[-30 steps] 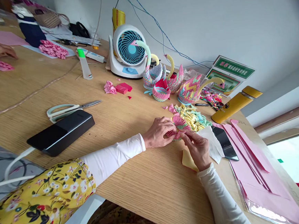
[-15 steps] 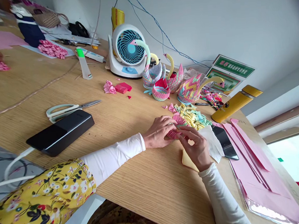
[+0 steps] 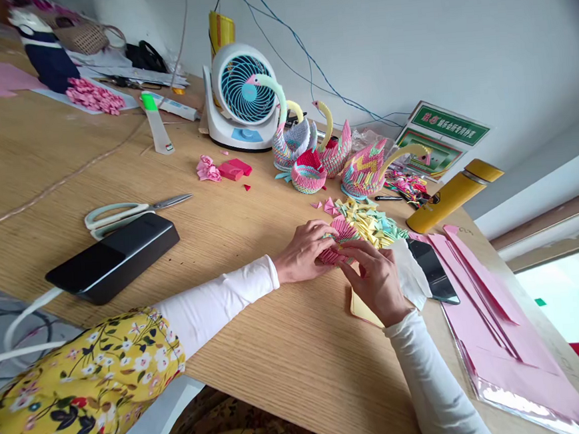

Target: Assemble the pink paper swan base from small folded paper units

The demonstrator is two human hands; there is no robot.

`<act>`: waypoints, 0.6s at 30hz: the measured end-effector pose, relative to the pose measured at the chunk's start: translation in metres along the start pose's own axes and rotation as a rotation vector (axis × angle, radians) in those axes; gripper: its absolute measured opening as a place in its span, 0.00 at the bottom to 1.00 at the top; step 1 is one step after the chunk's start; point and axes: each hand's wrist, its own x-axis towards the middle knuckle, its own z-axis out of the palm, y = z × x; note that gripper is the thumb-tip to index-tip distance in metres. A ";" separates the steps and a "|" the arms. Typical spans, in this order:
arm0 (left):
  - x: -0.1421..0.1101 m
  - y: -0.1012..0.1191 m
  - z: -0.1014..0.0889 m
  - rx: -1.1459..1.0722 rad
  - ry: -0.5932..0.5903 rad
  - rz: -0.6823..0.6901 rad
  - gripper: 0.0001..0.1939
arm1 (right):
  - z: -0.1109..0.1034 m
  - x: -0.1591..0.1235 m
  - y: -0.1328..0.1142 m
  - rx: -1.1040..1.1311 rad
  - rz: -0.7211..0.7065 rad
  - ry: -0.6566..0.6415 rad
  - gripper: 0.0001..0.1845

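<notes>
While the left hand (image 3: pixel 304 250) clasps papercraft (image 3: pixel 343 229), the right hand (image 3: pixel 378 279) bends inward

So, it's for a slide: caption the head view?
Left hand holds a mostly pink paper piece, right hand at its edge, beside folded paper bits; paper swans behind.

"Where could the left hand (image 3: pixel 304 250) pass?"
"Leftward, over bare tabletop (image 3: pixel 235 231), up to the scissors (image 3: pixel 149 206) and black device (image 3: pixel 112 261)."
"And ahead?"
"Folded paper pieces (image 3: pixel 367 221) crowd close, with paper swans (image 3: pixel 363 173) behind them."
"The right hand (image 3: pixel 377 278)?"
"White paper (image 3: pixel 410 271) and a phone (image 3: pixel 432 269) lie just beside it; between the sleeves (image 3: pixel 226 302), tabletop runs open to its near edge."
</notes>
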 end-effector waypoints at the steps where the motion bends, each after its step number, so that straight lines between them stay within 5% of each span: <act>1: 0.000 0.000 0.000 -0.007 0.000 0.002 0.15 | -0.001 0.000 0.000 -0.010 -0.001 -0.002 0.11; 18: 0.001 -0.001 0.002 -0.054 0.028 -0.016 0.14 | 0.000 0.000 0.001 -0.057 -0.024 0.015 0.14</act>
